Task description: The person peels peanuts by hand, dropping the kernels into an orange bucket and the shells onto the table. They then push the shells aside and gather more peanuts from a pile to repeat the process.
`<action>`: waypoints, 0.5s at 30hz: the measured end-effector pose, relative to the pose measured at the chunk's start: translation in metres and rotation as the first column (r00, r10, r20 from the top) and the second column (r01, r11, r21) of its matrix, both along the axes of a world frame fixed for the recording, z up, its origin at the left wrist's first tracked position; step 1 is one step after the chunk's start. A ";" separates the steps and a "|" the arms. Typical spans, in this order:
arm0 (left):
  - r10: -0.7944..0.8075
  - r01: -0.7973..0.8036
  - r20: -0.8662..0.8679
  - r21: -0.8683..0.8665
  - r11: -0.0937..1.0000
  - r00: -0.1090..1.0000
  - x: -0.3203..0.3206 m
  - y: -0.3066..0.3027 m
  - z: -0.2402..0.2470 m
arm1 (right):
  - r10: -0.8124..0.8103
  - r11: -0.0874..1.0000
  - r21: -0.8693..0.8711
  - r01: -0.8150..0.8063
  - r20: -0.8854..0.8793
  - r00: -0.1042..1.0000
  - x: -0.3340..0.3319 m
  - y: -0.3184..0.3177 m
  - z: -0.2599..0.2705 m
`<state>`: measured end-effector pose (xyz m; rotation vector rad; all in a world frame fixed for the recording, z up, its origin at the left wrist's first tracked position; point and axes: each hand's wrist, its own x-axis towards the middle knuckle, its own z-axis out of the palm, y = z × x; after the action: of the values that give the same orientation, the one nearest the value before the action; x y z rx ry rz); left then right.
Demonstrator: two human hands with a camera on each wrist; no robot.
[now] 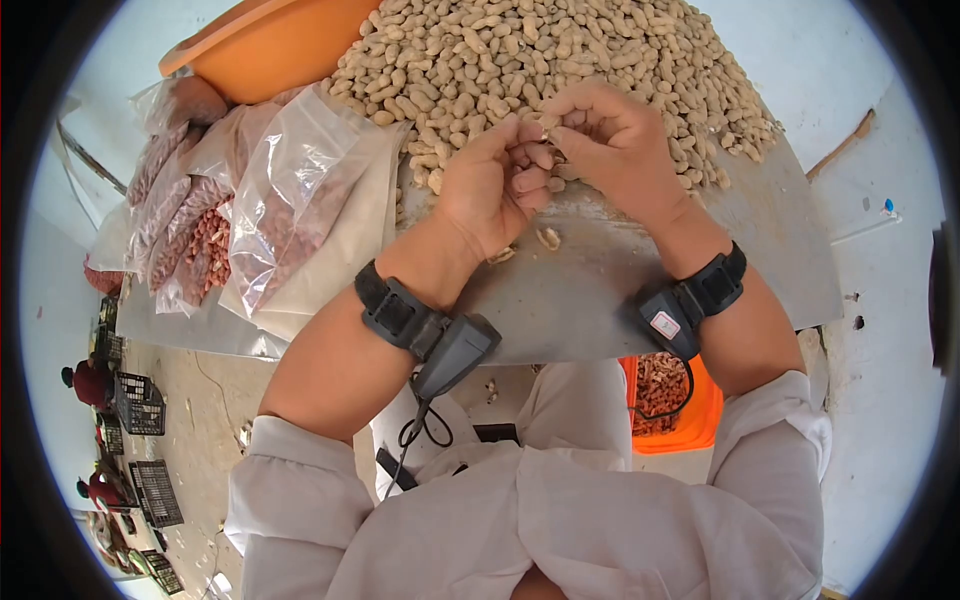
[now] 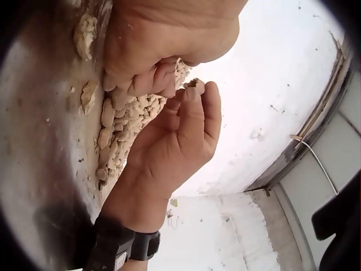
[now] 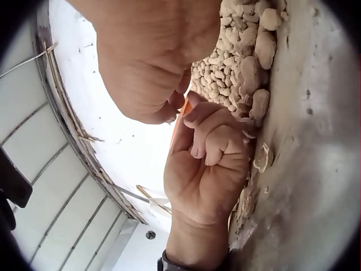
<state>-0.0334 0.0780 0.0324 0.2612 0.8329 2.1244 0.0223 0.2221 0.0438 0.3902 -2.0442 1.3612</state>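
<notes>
Both hands meet at the near edge of a heap of unshelled peanuts (image 1: 520,50). My left hand (image 1: 490,190) has its palm turned up and fingers curled, its thumb and index fingertip at a small peanut (image 1: 546,121). From the other side my right hand (image 1: 625,150) pinches that peanut between thumb and fingers. In the left wrist view a broken shell (image 2: 195,86) shows at the fingertips of the right hand (image 2: 175,132). The right wrist view has the left hand (image 3: 206,161) with curled fingers, their inner side partly hidden.
Clear bags of red kernels (image 1: 290,200) lie at the left, below an orange basin (image 1: 270,50). An empty shell (image 1: 548,238) rests on the metal table (image 1: 570,310) near the hands. Under the table edge stands an orange container (image 1: 708,410) with reddish contents.
</notes>
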 end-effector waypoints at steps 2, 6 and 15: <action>0.032 -0.032 -0.004 -0.010 0.999 0.999 0.001 0.000 0.002 | 0.038 0.997 -0.062 -0.037 0.021 0.999 0.000 0.001 0.000; 0.094 -0.092 -0.064 0.024 0.995 0.994 -0.003 -0.005 0.001 | 0.190 0.979 -0.108 -0.175 0.148 0.971 0.011 0.001 0.014; 0.182 -0.181 -0.084 0.015 0.983 0.980 -0.004 -0.007 0.003 | -0.209 0.720 0.692 0.061 0.132 0.969 0.005 0.015 0.003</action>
<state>-0.0377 0.0708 0.0356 0.2901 0.9295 2.2999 0.0273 0.2374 0.0464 0.4068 -2.6569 0.5122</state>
